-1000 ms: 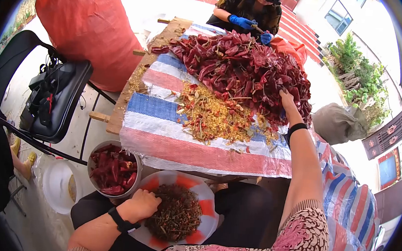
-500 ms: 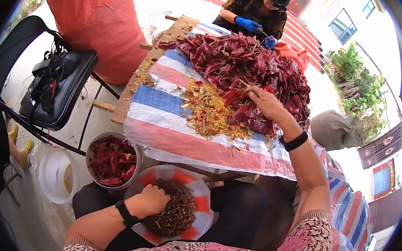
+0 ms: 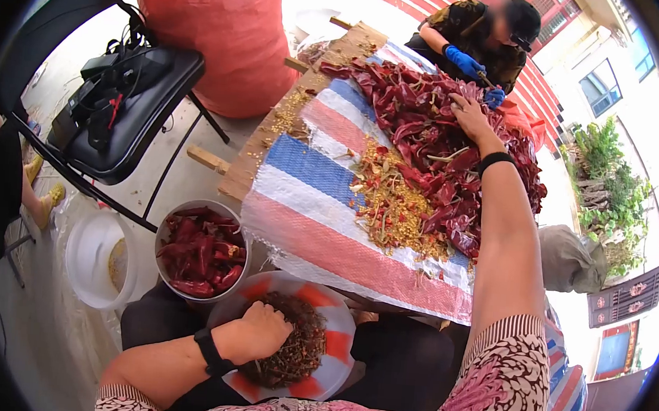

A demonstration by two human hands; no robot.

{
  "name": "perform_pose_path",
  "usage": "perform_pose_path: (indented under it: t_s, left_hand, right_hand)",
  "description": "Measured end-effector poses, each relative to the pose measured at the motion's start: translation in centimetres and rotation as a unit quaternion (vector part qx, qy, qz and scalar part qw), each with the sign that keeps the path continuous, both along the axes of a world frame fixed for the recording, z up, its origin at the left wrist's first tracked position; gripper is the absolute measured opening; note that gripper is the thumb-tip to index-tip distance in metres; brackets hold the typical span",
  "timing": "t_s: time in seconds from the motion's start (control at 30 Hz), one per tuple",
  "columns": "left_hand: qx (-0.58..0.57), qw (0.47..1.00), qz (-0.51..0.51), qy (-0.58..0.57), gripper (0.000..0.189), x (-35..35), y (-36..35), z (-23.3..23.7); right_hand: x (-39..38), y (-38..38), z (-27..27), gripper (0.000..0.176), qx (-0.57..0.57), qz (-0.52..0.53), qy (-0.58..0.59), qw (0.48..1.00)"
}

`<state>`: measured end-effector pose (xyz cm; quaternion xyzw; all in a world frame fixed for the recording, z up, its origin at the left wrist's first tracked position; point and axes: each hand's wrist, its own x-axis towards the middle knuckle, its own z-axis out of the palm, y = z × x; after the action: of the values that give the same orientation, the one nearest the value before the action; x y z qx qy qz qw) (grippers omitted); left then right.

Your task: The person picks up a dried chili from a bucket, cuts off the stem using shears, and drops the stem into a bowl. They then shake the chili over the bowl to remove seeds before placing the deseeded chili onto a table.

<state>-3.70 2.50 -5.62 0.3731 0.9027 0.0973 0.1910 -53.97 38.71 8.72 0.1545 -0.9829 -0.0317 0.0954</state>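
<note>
My right hand reaches over the far part of a heap of dried red chili peppers, its fingers stretched out and touching the peppers. My left hand is closed over brown stems and scraps piled in a red-and-white basin on my lap. The fingers curl downward, and whatever they hold is hidden. Yellow seeds and broken pepper bits lie on the striped woven sheet in front of the heap.
A bucket of red peppers stands beside the basin, with a white tub to its left. Across the table a person in blue gloves holds a small tool. A black chair and large red sack stand left; a grey sack sits right.
My right hand has moved from the near side of the heap to its far part, fingers now extended. The view has shifted. My left hand stays over the basin.
</note>
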Motion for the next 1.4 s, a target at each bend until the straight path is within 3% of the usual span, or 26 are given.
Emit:
perform_pose_path:
  t_s: [0.1,0.2,0.33,0.37,0.47,0.53,0.6,0.77,0.9,1.0,1.07,1.13,1.2,1.3,1.4]
  left_hand:
    - [0.014,1.0,-0.006,0.024,0.02,0.2,-0.3,-0.3]
    - [0.002,1.0,-0.006,0.008,0.023,0.0,-0.3,-0.1]
    - [-0.001,1.0,0.006,0.007,0.025,0.0,-1.0,-0.1]
    - [-0.003,1.0,0.017,0.007,0.025,0.0,-1.0,-0.2]
    - [-0.005,1.0,0.025,-0.001,0.025,0.0,-1.4,0.0]
    - [-0.015,1.0,0.026,-0.008,0.025,0.1,-1.4,-0.4]
    - [-0.025,0.999,0.029,-0.027,0.026,-0.1,-1.5,-0.8]
    - [-0.041,0.998,0.037,-0.038,0.025,-0.4,-1.8,-1.8]
    - [-0.046,0.997,0.045,-0.036,0.025,-0.8,-1.8,-2.2]
    - [-0.041,0.997,0.05,-0.04,0.025,-1.0,-2.0,-2.5]
    - [-0.035,0.997,0.055,-0.033,0.025,-1.1,-2.1,-2.4]
    - [-0.032,0.997,0.057,-0.031,0.024,-1.1,-2.2,-2.1]
    - [-0.041,0.997,0.055,-0.033,0.023,-1.2,-2.1,-1.6]
    - [-0.027,0.998,0.052,-0.032,0.023,-1.2,-2.2,-2.1]
    - [-0.043,0.995,0.057,-0.064,0.024,-1.4,-2.3,-0.9]
  right_hand:
    - [4.7,-2.5,2.9,0.043,0.102,0.026,-0.105,0.989]
    - [6.5,-1.6,2.8,0.043,0.13,0.134,-0.132,0.973]
    - [12.7,-1.7,2.8,0.038,0.283,0.248,-0.046,0.925]
    - [14.6,-2.1,2.9,0.035,0.279,0.239,-0.046,0.929]
    - [17.1,-1.3,1.7,0.036,0.216,0.243,-0.043,0.945]
    - [21.2,-3.2,1.5,0.039,0.07,0.05,-0.11,0.99]
    - [23.6,-4.4,1.1,0.037,0.097,0.017,-0.125,0.987]
    - [27.0,-5.1,1.2,0.035,0.109,0.038,-0.102,0.988]
    - [26.6,-3.9,3.3,0.039,-0.064,0.161,-0.162,0.972]
    - [26.8,-4.1,5.1,0.041,-0.125,0.225,-0.125,0.958]
    - [26.7,-3.6,5.8,0.04,-0.178,0.153,-0.153,0.96]
    - [26.8,-3.3,5.8,0.038,-0.123,0.182,-0.017,0.975]
    - [26.9,-3.3,5.5,0.036,-0.257,0.131,-0.079,0.954]
    - [27.2,-2.9,5.6,0.033,-0.272,-0.005,-0.143,0.951]
    - [25.3,-1.2,5.0,0.027,-0.349,-0.044,-0.094,0.931]
